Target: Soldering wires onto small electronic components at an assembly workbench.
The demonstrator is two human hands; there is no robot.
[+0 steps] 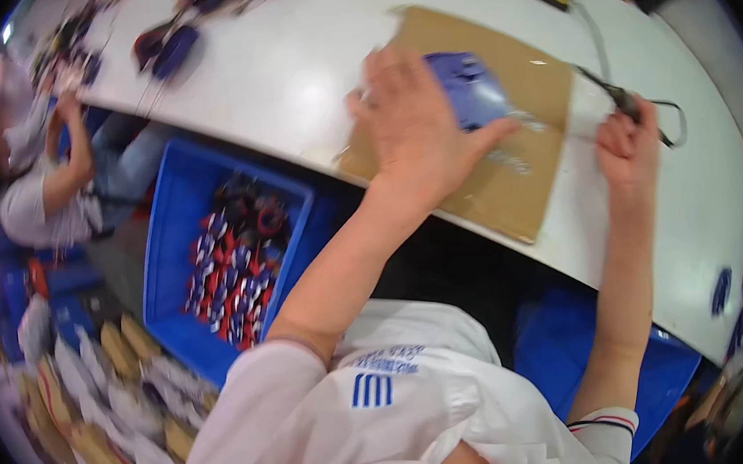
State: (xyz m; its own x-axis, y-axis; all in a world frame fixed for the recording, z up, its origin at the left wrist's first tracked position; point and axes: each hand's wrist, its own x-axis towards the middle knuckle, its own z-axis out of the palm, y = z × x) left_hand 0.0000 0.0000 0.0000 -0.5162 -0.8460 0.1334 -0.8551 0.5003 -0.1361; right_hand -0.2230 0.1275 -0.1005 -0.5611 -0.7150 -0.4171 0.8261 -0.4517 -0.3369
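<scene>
My left hand [414, 120] lies flat, fingers spread, on a blue plastic part [472, 90] that rests on a brown cardboard sheet [517, 164] on the white table [284, 70]. My right hand [627, 140] is closed around a dark pen-shaped tool [623, 100] with a thin black cable trailing from it, just right of the cardboard.
A blue crate [168, 252] with several red, white and blue parts stands below the table on my left. Another blue bin [570, 347] is under my right arm. A seated person [45, 183] works at the far left. Bagged items [102, 401] lie on the floor.
</scene>
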